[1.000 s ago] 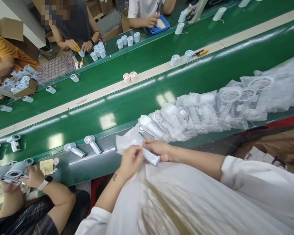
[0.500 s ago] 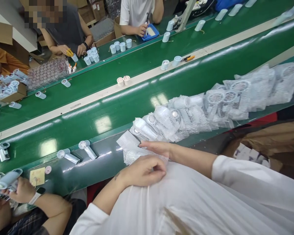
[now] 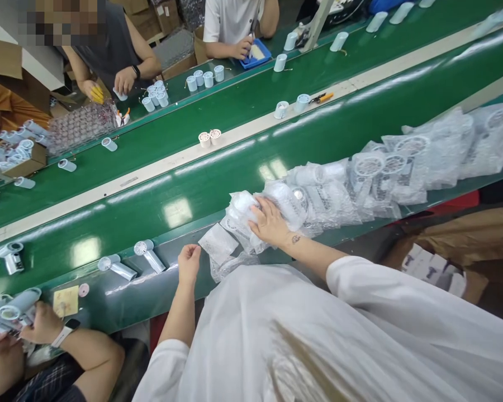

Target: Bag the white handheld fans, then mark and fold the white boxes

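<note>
My right hand (image 3: 270, 222) lies spread on a clear plastic bag holding a white handheld fan (image 3: 243, 213), pressing it against the green conveyor belt (image 3: 184, 184) among the other bagged items. My left hand (image 3: 189, 263) is raised by the grey belt edge, fingers drawn together, holding nothing I can see. Between my hands lies a white mesh-textured sheet (image 3: 218, 243). Two unbagged white fans (image 3: 149, 256) with round heads rest on the grey ledge to the left of my left hand.
A long row of bagged fans (image 3: 385, 167) runs along the belt to the right. A co-worker's hands (image 3: 42, 324) work on white fans at lower left. Further belts with white cylinders (image 3: 201, 78), pliers (image 3: 321, 98) and other workers lie beyond. Cardboard boxes (image 3: 436, 245) stand at right.
My left hand has moved left off the bag and lifted away from my body. My right hand has moved onto the bagged fan, which now sits further up on the belt.
</note>
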{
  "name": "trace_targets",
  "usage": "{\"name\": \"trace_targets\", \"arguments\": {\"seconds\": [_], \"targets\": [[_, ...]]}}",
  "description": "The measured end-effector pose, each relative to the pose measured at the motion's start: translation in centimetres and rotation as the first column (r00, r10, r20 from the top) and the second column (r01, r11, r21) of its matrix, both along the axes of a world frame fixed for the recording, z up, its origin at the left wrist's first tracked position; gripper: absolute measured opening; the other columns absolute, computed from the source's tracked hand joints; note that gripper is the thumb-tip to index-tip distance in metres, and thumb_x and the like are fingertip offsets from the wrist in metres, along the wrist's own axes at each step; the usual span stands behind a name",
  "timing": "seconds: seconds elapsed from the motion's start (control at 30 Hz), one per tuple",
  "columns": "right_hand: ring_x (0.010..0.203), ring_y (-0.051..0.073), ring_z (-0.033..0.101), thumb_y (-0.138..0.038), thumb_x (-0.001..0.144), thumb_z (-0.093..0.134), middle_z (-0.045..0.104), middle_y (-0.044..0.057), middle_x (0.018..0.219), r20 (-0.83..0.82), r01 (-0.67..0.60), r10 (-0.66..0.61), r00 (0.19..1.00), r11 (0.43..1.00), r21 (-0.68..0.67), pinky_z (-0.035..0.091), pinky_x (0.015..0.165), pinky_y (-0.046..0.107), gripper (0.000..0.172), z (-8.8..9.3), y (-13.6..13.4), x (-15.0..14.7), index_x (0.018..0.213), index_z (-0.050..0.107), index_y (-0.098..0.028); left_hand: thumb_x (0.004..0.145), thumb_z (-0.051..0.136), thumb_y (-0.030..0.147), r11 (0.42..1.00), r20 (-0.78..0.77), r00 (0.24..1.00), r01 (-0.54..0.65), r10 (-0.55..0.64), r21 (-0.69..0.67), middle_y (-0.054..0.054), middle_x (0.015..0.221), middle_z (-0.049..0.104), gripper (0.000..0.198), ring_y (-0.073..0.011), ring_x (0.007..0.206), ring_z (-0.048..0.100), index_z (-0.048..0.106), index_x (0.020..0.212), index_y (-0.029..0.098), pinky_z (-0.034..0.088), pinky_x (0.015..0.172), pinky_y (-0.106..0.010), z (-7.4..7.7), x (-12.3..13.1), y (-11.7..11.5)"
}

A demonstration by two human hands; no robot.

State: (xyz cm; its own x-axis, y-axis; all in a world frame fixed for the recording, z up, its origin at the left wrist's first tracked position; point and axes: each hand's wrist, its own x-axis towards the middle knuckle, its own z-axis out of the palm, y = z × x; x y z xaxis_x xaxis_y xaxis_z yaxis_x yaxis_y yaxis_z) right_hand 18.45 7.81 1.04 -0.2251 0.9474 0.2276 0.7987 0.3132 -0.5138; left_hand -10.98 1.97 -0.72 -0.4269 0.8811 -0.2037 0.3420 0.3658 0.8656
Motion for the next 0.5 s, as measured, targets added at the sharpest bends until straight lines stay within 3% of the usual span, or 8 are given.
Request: {"name": "trace_targets", "arguments": {"seconds": [0.13,0.23,0.3,0.37,0.5], "targets": [[0.142,0.041,0.02,-0.034,0.089,0.049,0.026,0.022,0.153,0.127,0.028,-0.032,0.991,0.999,0.033,0.023,0.108,0.066,0.056,-0.6,-2.0,0.1,0.14,0.038,-0.015,0.075,0.062,0.036,0.965,-0.202,0.945,-0.237,0.257,0.115,-0.008,0.085,0.061,0.017,-0.0292,0.095,0.059,0.056,0.082,0.022,0.046,0.081,-0.044,0.5,-5.4,-1.0],[0.138,0.04,0.028,-0.029,0.091,0.045,0.032,0.024,0.148,0.154,0.0,-0.005,0.988,0.999,0.034,0.027,0.109,0.062,0.056,-0.9,-2.2,0.5,0.142,0.039,-0.01,0.067,0.07,0.036,0.919,-0.292,0.871,-0.374,0.395,0.126,-0.01,0.079,0.058,0.029,-0.0393,0.11,0.053,0.044,0.073,0.025,0.041,0.084,-0.052,0.8,-9.6,-1.1],[0.135,0.04,0.033,-0.029,0.09,0.044,0.035,0.026,0.144,0.149,-0.044,0.041,0.988,0.999,0.017,0.03,0.108,0.06,0.054,-1.0,-1.7,1.0,0.14,0.042,-0.006,0.058,0.077,0.034,0.918,-0.296,0.871,-0.394,0.391,0.053,-0.006,0.063,0.051,0.043,-0.0415,0.1,0.057,0.035,0.063,0.026,0.041,0.079,-0.051,0.4,-11.4,-0.7],[0.134,0.04,0.033,-0.03,0.088,0.047,0.035,0.025,0.143,0.107,-0.093,0.092,0.99,0.996,0.0,0.03,0.108,0.06,0.055,-0.5,-1.4,1.7,0.138,0.045,-0.006,0.056,0.079,0.034,0.928,-0.258,0.899,-0.373,0.354,-0.026,-0.001,0.05,0.042,0.05,-0.0379,0.084,0.06,0.03,0.056,0.026,0.042,0.073,-0.047,-0.2,-12.1,-0.3],[0.131,0.037,0.039,-0.037,0.085,0.054,0.046,0.019,0.135,-0.192,-0.068,0.06,0.98,0.997,-0.035,0.033,0.108,0.06,0.044,2.9,-2.5,1.7,0.123,0.058,-0.016,0.069,0.07,0.042,0.942,-0.101,0.945,-0.321,0.311,-0.098,0.002,0.045,0.039,0.039,-0.0235,0.057,0.055,0.04,0.052,0.024,0.041,0.059,-0.036,0.0,-9.5,0.0]]}}
